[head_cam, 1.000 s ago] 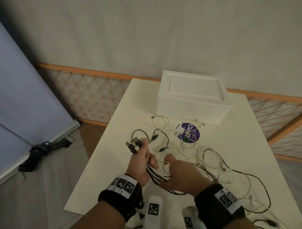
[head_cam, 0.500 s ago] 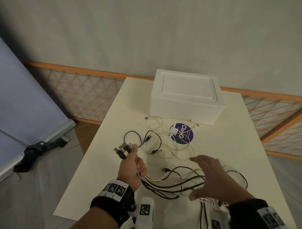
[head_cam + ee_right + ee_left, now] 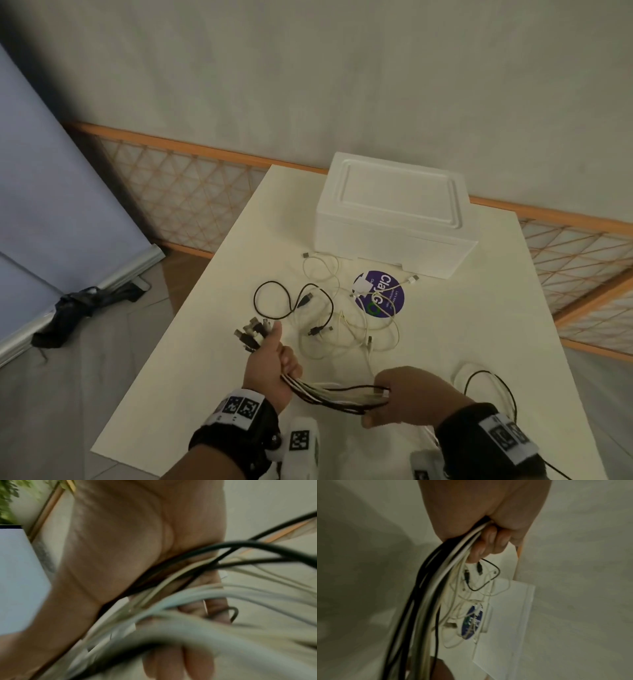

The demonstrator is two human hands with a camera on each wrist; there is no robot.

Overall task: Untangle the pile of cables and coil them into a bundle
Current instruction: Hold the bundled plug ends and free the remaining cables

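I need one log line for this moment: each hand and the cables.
left hand: grips cable bundle near plugs | right hand: grips same bundle | loose cables: on table

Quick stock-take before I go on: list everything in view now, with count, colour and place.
Held cable bunch: several, black and white, stretched between both hands; plugs stick out above the left fist.
Loose cables: several, one black and the rest white, on the table's middle.
Table: one, cream.
Foam box: one, white, far end of table.
Round sticker: one, purple, before the box.
Black bag: one, floor at left.
Left hand: grips the bunch.
Right hand: grips the bunch.
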